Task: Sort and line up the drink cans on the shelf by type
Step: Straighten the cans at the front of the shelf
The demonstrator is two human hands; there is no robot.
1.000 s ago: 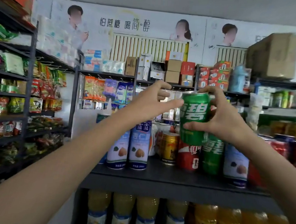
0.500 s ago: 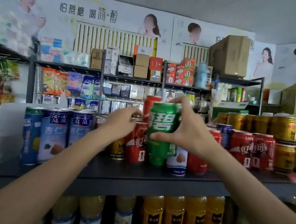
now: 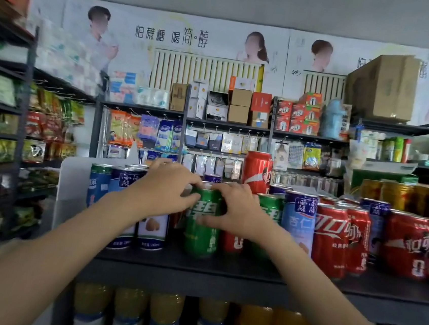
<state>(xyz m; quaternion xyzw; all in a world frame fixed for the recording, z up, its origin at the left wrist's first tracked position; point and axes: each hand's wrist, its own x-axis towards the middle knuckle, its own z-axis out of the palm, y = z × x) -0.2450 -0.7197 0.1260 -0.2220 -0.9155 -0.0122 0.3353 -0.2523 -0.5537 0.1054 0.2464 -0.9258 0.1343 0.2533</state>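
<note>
Both hands (image 3: 164, 191) (image 3: 240, 212) grip green can (image 3: 200, 237) upright on shelf (image 3: 223, 269).

Your left hand (image 3: 164, 191) and right hand (image 3: 237, 213) are both bare, with no gloves, rings or bands on the fingers. Your wrists carry no watch or bracelet. Both forearms are uncovered all the way down to the lower edge of the view, and no sleeve or cuff shows anywhere along them.

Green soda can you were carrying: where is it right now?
The green soda can stands at the middle front of the dark shelf, gripped by both hands, left hand and right hand, right of a blue-and-white can.
</note>
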